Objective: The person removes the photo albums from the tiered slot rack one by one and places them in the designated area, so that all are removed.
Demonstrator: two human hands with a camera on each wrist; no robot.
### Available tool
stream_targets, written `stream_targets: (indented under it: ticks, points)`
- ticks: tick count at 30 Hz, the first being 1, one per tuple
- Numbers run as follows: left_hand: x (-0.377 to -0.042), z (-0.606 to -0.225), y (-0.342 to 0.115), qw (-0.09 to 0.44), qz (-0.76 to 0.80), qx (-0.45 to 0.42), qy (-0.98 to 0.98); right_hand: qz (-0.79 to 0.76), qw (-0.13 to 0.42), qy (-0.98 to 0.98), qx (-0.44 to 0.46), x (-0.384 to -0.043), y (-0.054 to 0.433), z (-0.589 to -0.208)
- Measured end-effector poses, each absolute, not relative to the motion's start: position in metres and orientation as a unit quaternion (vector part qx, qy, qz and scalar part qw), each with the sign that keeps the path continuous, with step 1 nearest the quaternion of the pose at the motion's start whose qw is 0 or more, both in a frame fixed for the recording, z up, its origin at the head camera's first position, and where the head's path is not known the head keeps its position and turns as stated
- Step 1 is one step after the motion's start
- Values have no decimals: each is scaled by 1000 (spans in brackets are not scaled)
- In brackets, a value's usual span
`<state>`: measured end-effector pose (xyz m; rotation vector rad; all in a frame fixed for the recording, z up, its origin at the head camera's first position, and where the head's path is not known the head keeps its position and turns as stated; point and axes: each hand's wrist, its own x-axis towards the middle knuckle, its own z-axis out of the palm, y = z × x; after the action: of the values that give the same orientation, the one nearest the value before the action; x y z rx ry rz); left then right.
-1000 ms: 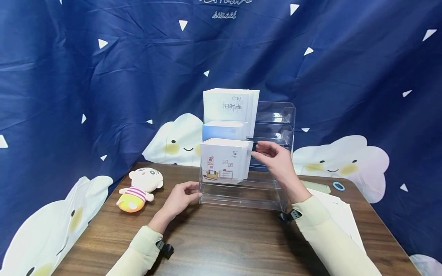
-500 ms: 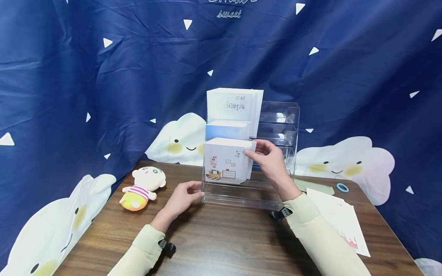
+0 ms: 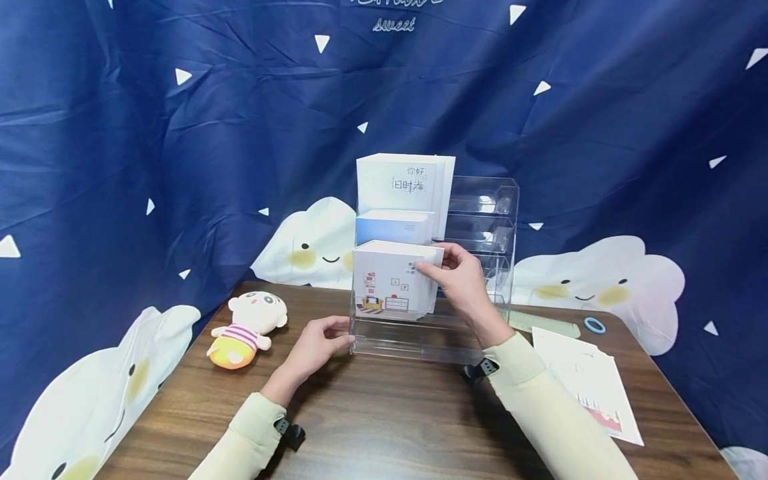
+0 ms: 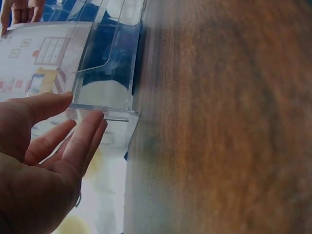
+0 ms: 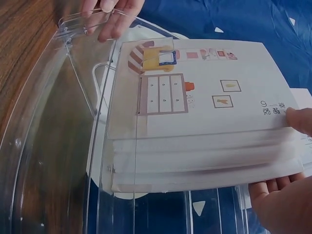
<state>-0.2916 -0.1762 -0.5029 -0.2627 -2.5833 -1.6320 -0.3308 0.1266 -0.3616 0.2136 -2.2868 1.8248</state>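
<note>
A clear stepped display rack stands on the table with white cards in it. At its lower left corner my left hand holds the side wall; thumb and fingers lie about that edge in the left wrist view. My right hand pinches the right edge of the front stack of cards, thumb on the printed face, fingers behind. Furniture drawings mark the front card. Behind it stand a blue-topped stack and a taller white stack with dark characters.
A plush doll lies at the left of the wooden table. To the right are a pale green comb, a blue ring and loose printed sheets. A blue curtain hangs behind.
My right hand has moved left from beside the front stack and has taken hold of its right edge. The left hand stays at the rack's corner. More of the loose sheets shows.
</note>
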Motion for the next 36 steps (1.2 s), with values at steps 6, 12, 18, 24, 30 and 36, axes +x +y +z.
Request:
stream_targets:
  ticks: [6, 12, 18, 24, 30, 36]
  points:
    - [-291, -503, -177, 39, -532, -86, -842, 627, 110, -767, 80, -329, 124, -359]
    - [-290, -503, -177, 36, -539, -84, -837, 634, 115, -760, 90, -330, 120, -359]
    - [-290, -503, -176, 35, -542, -87, -835, 638, 120, -755, 91, -330, 120, -359]
    - [-292, -503, -177, 32, -541, -84, -836, 640, 130, -751, 95, -329, 119, -361]
    - [-293, -504, -178, 37, -540, -85, -836, 639, 138, -751, 98, -329, 119, -363]
    - [-292, -504, -178, 31, -545, -89, -833, 631, 139, -757, 100, -328, 120, -363]
